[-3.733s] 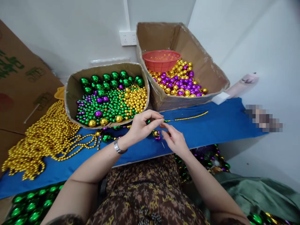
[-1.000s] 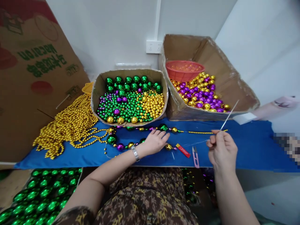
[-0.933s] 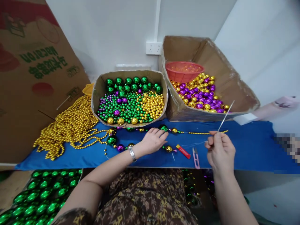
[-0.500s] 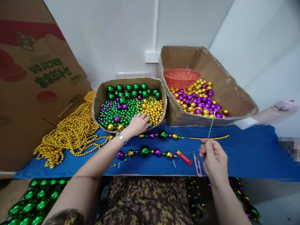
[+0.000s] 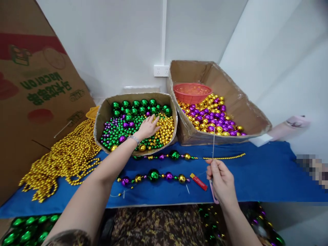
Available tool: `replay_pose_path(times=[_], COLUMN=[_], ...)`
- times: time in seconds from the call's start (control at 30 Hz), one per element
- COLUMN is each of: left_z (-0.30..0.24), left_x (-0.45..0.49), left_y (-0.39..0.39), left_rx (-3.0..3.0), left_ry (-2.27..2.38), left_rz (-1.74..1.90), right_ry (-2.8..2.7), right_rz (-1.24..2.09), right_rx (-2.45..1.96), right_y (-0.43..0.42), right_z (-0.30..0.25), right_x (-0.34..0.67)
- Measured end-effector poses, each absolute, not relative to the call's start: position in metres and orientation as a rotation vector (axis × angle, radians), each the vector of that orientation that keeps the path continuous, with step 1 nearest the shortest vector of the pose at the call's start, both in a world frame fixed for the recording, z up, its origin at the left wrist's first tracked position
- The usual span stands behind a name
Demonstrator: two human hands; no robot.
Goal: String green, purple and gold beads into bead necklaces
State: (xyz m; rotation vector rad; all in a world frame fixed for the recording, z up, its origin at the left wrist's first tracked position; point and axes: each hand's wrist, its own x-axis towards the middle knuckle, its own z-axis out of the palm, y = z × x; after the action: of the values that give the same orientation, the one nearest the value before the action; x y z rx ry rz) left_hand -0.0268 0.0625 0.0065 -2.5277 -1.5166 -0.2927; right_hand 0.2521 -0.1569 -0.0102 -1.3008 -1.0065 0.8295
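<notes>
My left hand (image 5: 148, 127) reaches into the near cardboard box (image 5: 102, 110), fingers spread over its green, gold and purple beads (image 5: 120, 128). My right hand (image 5: 220, 180) is closed on a long thin needle (image 5: 213, 142) that points up, with a fine thread trailing from it. Two bead strands lie on the blue cloth (image 5: 261, 174): a far strand (image 5: 176, 156) running into a thin gold chain, and a near strand (image 5: 153, 176) of large green, purple and gold balls.
A bigger box (image 5: 246, 112) at the right holds gold and purple beads and a red basket (image 5: 192, 92). A red lighter (image 5: 199, 181) and pink snips (image 5: 213, 191) lie by my right hand. Gold bead chains (image 5: 64, 157) are heaped at left. Green balls (image 5: 23, 232) sit below.
My left hand left the strands on the cloth and moved up into the near box. My right hand swung the needle from slanting right to upright. The view tilted up.
</notes>
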Motion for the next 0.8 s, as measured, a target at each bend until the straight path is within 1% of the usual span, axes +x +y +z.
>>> replay_pose_path(times=[0.17, 0.33, 0.47, 0.63, 0.8], left_z=[0.004, 0.022, 0.032, 0.019, 0.014], left_x=[-0.026, -0.043, -0.049, -0.034, -0.025], left_y=[0.068, 0.059, 0.064, 0.093, 0.123], left_rx=[-2.614, -2.551, -2.511, -2.543, -2.597], left_ry=[-1.466, -1.464, -1.580, -1.615, -1.779], left_rz=[-0.167, -0.134, -0.202, -0.361, -0.473], right_ry=[-1.043, -1.070, -1.099, -1.182, -1.243], right_rz=[0.855, 0.870, 0.890, 0.918, 0.892], right_rx=[-1.326, -1.355, -1.359, -1.331, -1.351], right_y=[-0.157, -0.155, -0.147, -0.137, -0.136], right_z=[-0.018, -0.025, -0.023, -0.023, -0.028], right_x=[0.254, 0.259, 0.254, 0.247, 0.254])
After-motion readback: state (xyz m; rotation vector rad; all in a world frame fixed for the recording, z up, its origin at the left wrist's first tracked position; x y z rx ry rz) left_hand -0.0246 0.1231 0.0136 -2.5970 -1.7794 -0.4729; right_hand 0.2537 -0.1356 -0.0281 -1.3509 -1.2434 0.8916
